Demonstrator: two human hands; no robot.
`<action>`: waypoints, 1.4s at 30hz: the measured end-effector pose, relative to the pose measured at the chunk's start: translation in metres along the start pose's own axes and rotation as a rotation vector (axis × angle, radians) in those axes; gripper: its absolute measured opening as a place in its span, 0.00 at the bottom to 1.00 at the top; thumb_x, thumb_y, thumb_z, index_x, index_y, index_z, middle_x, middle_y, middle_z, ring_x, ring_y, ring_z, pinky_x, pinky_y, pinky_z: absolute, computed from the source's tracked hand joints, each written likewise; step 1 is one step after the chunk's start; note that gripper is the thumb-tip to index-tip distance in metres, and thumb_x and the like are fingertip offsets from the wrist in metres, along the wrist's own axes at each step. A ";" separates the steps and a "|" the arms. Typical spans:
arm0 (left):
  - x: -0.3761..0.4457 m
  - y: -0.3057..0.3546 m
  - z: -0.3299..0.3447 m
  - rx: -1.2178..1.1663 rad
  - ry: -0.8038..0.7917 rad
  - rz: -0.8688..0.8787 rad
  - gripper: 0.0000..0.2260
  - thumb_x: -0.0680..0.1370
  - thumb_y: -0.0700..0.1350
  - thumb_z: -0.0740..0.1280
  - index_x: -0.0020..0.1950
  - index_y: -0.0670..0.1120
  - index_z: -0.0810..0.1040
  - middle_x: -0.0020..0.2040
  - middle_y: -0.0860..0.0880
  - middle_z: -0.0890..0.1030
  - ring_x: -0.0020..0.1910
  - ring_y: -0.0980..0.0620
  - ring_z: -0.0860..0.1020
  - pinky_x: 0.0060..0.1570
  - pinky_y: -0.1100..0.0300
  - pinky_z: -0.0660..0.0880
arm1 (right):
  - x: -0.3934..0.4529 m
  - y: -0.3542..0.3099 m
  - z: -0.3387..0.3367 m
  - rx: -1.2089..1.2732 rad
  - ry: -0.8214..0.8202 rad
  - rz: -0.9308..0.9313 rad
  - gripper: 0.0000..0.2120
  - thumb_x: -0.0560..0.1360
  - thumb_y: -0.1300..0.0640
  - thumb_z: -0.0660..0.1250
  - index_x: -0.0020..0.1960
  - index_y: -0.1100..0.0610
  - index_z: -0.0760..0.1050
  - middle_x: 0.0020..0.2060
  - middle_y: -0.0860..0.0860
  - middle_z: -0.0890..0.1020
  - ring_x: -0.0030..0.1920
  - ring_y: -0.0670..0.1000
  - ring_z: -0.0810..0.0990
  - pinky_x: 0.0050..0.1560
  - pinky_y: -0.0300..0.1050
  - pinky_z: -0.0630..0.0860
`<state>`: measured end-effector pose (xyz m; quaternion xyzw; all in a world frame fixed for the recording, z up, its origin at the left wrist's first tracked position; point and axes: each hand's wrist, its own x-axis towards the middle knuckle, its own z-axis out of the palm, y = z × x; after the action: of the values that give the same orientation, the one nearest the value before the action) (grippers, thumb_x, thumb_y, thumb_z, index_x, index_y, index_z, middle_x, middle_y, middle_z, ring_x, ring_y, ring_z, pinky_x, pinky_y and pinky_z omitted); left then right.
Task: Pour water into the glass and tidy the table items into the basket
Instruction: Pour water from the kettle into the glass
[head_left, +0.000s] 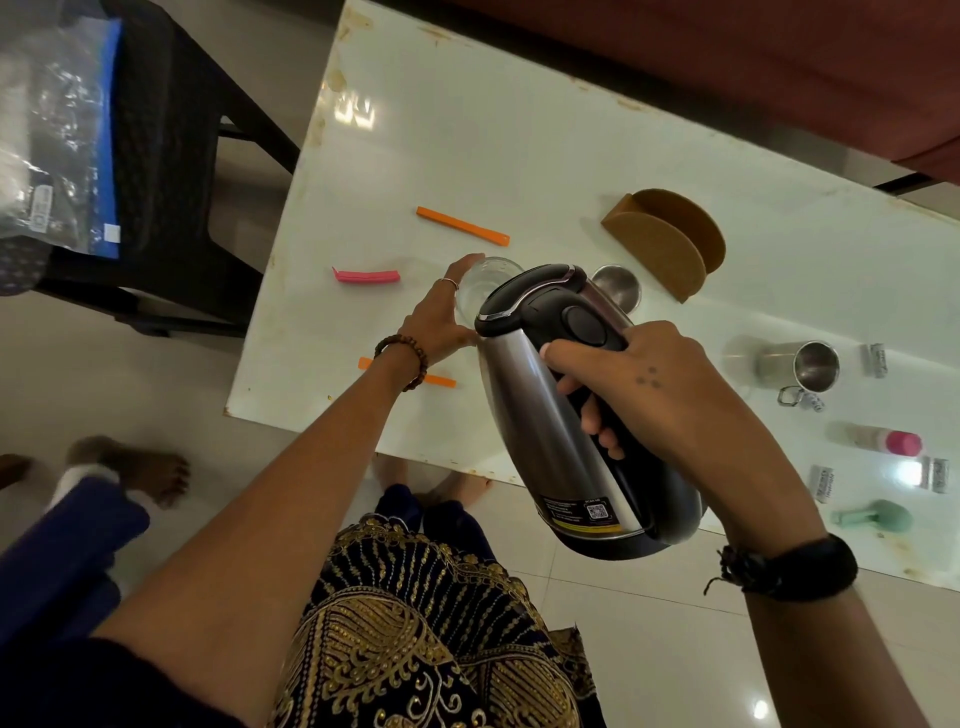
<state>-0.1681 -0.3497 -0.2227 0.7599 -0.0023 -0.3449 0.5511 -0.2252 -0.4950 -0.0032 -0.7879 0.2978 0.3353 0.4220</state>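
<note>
My right hand (639, 387) grips the black handle of a steel electric kettle (524, 395), which is tilted with its lidded top toward a clear glass (485, 278) on the white table (519, 145). My left hand (441, 317) wraps the near side of the glass. The kettle's spout is hidden behind its lid, so no water stream shows. A brown basket-like holder (665, 241) stands just beyond the kettle, to the right.
Two orange clips (462, 226) (439, 381) and a pink clip (366, 275) lie left of the glass. A steel cup (618, 286), a steel mug (800, 366), a pink-capped bottle (883, 439), several foil packets (878, 359) and a green item (883, 515) lie to the right. A black chair (171, 156) stands on the left.
</note>
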 end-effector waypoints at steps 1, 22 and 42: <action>0.000 0.000 0.000 -0.002 0.000 0.003 0.41 0.62 0.46 0.72 0.71 0.51 0.57 0.70 0.45 0.66 0.69 0.45 0.65 0.68 0.44 0.64 | 0.000 0.000 0.000 0.001 -0.001 0.002 0.14 0.70 0.52 0.67 0.37 0.64 0.79 0.16 0.50 0.75 0.16 0.46 0.70 0.20 0.33 0.71; -0.004 0.005 -0.001 -0.007 -0.016 0.015 0.40 0.63 0.39 0.71 0.71 0.48 0.57 0.70 0.44 0.64 0.69 0.44 0.64 0.69 0.43 0.62 | 0.005 0.004 -0.002 0.000 -0.012 -0.027 0.14 0.70 0.51 0.67 0.36 0.63 0.79 0.17 0.50 0.76 0.16 0.47 0.70 0.20 0.33 0.71; -0.004 0.006 -0.009 0.170 -0.028 0.117 0.38 0.70 0.39 0.71 0.74 0.45 0.52 0.73 0.44 0.61 0.71 0.46 0.62 0.69 0.57 0.60 | -0.005 0.032 0.014 0.054 0.130 -0.213 0.14 0.70 0.53 0.68 0.28 0.57 0.74 0.15 0.48 0.73 0.15 0.42 0.69 0.21 0.30 0.70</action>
<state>-0.1647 -0.3429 -0.2144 0.7977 -0.0837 -0.3210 0.5037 -0.2564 -0.4967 -0.0200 -0.8234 0.2482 0.2288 0.4560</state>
